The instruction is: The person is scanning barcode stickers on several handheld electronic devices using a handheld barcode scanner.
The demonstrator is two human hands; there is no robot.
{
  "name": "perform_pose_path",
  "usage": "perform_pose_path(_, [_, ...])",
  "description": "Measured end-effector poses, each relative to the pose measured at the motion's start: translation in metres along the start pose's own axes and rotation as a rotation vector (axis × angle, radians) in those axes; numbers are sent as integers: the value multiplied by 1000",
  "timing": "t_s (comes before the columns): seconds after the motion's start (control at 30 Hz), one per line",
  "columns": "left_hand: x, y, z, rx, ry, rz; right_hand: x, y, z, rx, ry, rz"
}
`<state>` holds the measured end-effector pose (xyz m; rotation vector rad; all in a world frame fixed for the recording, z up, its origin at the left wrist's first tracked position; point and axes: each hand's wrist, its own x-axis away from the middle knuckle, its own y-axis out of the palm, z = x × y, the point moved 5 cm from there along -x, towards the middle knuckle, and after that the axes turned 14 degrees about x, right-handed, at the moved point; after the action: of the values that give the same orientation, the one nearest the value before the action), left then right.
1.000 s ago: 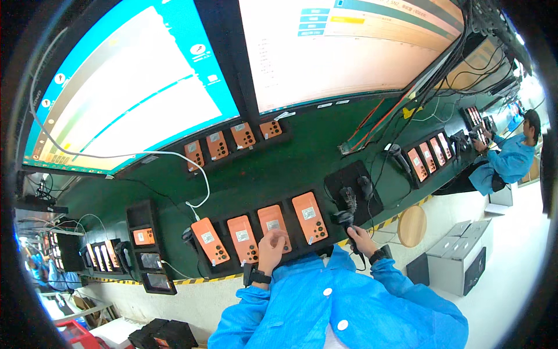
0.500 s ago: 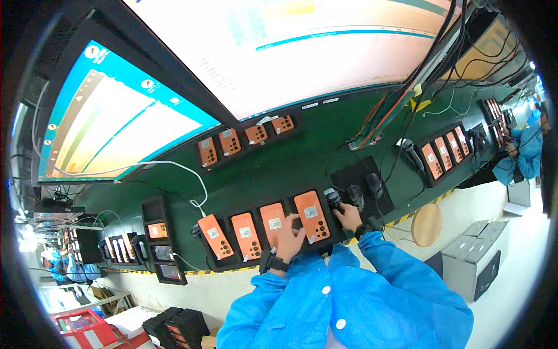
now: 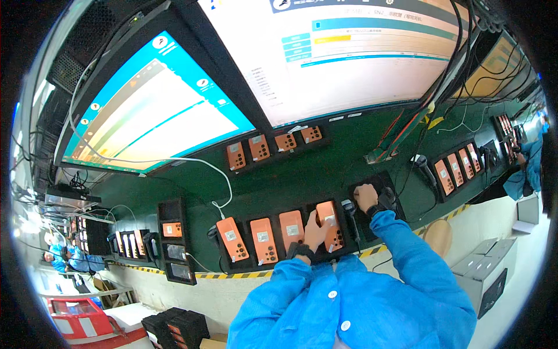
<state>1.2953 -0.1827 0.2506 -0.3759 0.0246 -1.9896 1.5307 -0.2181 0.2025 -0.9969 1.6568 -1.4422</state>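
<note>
Several orange smartphones lie camera side up in a black tray [image 3: 279,264] at the front edge of the green bench. My left hand [image 3: 314,234] reaches over the gap between the two rightmost ones, its fingers apart and touching the left side of the rightmost smartphone [image 3: 333,234], which rests in its slot. Farther right, my right hand [image 3: 365,197] is closed on the black mat [image 3: 361,225]; whatever lies beneath its fingers is hidden. Between the tray and that hand lies a dark handheld scanner [image 3: 349,209]. A white cable end [image 3: 218,205] sits by the leftmost smartphone [image 3: 232,239].
Two large monitors [image 3: 349,75] stand at the back. A black rack [image 3: 273,152] of orange phones lies below them. Another tray [image 3: 176,253] stands left, and a phone tray [image 3: 459,168] with a scanner [image 3: 424,168] right. Cables [image 3: 401,139] hang at the right. A stool [image 3: 437,237] stands beside the bench.
My right hand has left the scanner and moved right onto the mat. My left hand has shifted right onto the rightmost smartphone. The whole view has swung slightly.
</note>
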Motion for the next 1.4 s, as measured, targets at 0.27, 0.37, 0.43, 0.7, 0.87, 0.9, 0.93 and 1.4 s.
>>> perform_pose_path(0.27, [6, -7, 3, 444, 32, -223, 15, -114, -68, -992, -42, -257])
perform_pose_path(0.37, [18, -5, 29, 438, 6, -289, 26, -132, -87, -1021, -80, -215])
perform_pose_path(0.43, [25, -8, 46, 374, 35, -294, 30, -131, -93, -969, -108, -205])
perform_pose_path(0.7, [39, -13, 51, 292, 87, -250, 35, -159, -102, -808, -246, -290])
perform_pose_path(0.87, [41, -10, 35, 351, 147, -267, 42, -167, -108, -738, -344, -228])
perform_pose_path(0.9, [42, -10, 33, 354, 145, -261, 43, -167, -109, -737, -349, -235])
perform_pose_path(0.93, [43, -10, 30, 386, 129, -258, 44, -168, -110, -714, -364, -201])
perform_pose_path(1.4, [96, -71, 1, 328, 10, 194, -33, -84, -95, -654, -202, -221])
